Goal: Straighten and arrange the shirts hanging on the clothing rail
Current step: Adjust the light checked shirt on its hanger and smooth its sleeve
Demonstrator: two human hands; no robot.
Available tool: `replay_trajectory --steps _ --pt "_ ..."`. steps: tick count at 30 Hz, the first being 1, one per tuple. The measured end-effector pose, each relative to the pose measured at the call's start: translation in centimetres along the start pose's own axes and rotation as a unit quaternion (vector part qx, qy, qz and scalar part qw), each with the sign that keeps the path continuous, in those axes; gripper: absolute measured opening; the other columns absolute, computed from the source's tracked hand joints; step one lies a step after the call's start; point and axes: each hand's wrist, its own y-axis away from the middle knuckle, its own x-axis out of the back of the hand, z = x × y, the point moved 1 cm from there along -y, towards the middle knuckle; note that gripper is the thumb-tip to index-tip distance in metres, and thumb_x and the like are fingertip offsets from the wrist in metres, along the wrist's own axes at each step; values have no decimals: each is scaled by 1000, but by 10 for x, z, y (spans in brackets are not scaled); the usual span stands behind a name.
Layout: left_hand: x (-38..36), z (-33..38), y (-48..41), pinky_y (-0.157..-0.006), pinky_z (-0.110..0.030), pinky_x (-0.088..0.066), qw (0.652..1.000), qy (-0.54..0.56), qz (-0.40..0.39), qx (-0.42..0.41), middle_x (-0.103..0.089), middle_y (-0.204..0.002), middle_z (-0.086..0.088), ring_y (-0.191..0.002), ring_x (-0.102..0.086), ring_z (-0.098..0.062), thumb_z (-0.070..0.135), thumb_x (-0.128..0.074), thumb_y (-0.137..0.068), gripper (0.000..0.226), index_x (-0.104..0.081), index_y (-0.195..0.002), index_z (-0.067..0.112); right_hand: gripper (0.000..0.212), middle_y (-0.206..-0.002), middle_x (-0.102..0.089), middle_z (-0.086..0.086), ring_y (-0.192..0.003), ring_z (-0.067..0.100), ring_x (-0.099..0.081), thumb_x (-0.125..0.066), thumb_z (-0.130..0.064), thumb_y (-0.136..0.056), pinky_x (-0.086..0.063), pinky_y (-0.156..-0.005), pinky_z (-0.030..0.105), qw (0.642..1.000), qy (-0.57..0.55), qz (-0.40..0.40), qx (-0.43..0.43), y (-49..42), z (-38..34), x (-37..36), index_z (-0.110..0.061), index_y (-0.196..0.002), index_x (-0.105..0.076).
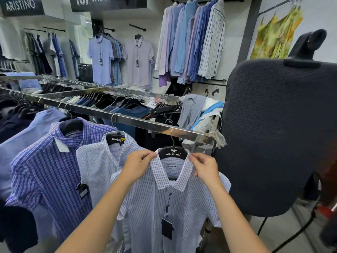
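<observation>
A white shirt with a fine blue check (175, 207) hangs nearest me on a black hanger (172, 152) at the right end of the chrome rail (127, 119). My left hand (137, 166) pinches the left side of its collar. My right hand (205, 168) pinches the collar's right side. A dark price tag (166, 228) dangles down the shirt's front. Behind it to the left hangs a second pale checked shirt (98, 161), then a purple-blue plaid shirt (52, 174), then a plain light blue shirt (23, 136).
A black padded ironing form (277, 136) stands close on the right, past the rail's end. Crumpled garments (200, 112) lie heaped on the rail's far corner. More rails of dark clothes fill the middle, and shirts (191, 39) hang along the back wall.
</observation>
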Motion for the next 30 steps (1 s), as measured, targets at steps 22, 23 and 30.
replay_trajectory --steps 22,23,30 --pt "56 -83 37 -82 -29 -50 997 -3 -17 78 -74 -92 8 -89 -66 -8 23 -83 -80 20 -77 -98 20 24 -83 -73 -6 -53 7 -62 -66 -20 -96 -54 -63 22 983 176 0 -54 22 42 71 -23 -120 -71" --pt "57 -87 37 -82 -28 -50 997 -5 -22 74 -75 -94 8 -90 -66 -7 26 -84 -79 22 -77 -99 20 23 -87 -73 -7 -60 7 -65 -65 -22 -97 -52 -65 22 979 199 6 -47 24 41 70 -24 -119 -71" --pt "67 -100 64 -68 -21 -51 995 52 -35 78 -76 -86 9 -70 -66 -4 13 -86 -76 33 -73 -103 27 32 -121 -66 -1 -110 13 -59 -71 -18 -92 -42 -94 25 946 274 117 130 57 18 22 -9 -123 -68"
